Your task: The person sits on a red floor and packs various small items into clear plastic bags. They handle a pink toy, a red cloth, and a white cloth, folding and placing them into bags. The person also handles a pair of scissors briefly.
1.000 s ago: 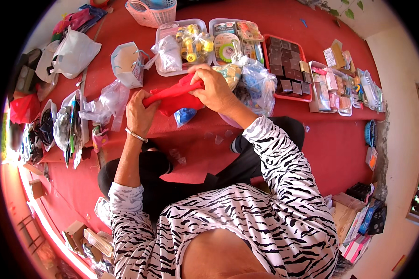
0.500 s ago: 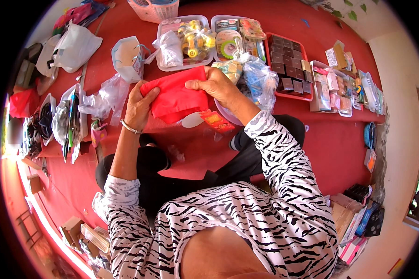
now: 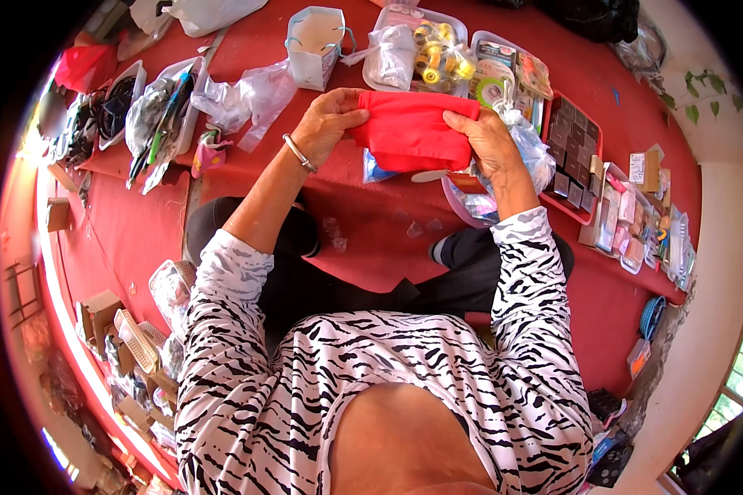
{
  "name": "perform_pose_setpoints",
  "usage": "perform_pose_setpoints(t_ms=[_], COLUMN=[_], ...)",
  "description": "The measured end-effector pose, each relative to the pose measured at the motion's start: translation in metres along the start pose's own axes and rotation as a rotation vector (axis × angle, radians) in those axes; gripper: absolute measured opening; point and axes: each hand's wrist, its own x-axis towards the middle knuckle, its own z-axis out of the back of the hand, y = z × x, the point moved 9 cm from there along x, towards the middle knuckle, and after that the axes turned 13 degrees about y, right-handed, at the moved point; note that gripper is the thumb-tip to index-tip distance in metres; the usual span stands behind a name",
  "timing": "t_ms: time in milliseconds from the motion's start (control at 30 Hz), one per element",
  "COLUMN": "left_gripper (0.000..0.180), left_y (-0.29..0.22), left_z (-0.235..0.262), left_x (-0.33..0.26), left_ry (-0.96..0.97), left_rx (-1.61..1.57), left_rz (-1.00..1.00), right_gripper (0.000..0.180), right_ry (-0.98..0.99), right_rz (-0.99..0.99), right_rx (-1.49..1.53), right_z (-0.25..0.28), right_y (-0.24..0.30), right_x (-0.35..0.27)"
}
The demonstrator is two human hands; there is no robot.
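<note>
A bright red folded cloth (image 3: 417, 132) is stretched between my two hands above the red-covered surface. My left hand (image 3: 328, 124), with a bangle at its wrist, pinches the cloth's left edge between thumb and fingers. Gripping the right edge is my right hand (image 3: 489, 142), its thumb lying on top. A pale oval tag end (image 3: 428, 176) shows just under the cloth. Below the cloth's left part a bit of blue packaging (image 3: 377, 167) peeks out. Beside my right wrist sits a purple-rimmed basin (image 3: 462, 208) with plastic bags in it.
A white paper gift bag (image 3: 312, 70) stands beyond my left hand, near a crumpled clear plastic bag (image 3: 248, 97). Clear bins with yellow wheeled toys (image 3: 437, 58) lie behind the cloth. To the right are a red tray of dark boxes (image 3: 571, 148) and small packaged goods (image 3: 631, 219).
The cloth has been pulled flatter and wider between my hands. The red-and-gold tag that hung below it is now mostly hidden. The whole view has shifted.
</note>
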Motion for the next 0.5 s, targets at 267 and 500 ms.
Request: perform_pose_setpoints(t_ms=[267, 500], left_gripper=[0.039, 0.049], left_y=[0.016, -0.017], left_z=[0.005, -0.062], left_x=[0.002, -0.007], left_ry=[-0.012, 0.345], left_rx=[-0.075, -0.825], left_rz=[0.176, -0.043], right_gripper=[0.026, 0.025], right_ry=[-0.333, -0.074], right_rz=[0.378, 0.915], right_rx=[-0.922, -1.657], right_z=[-0.002, -0.117], right_y=[0.073, 0.056], right_x=[-0.026, -0.053])
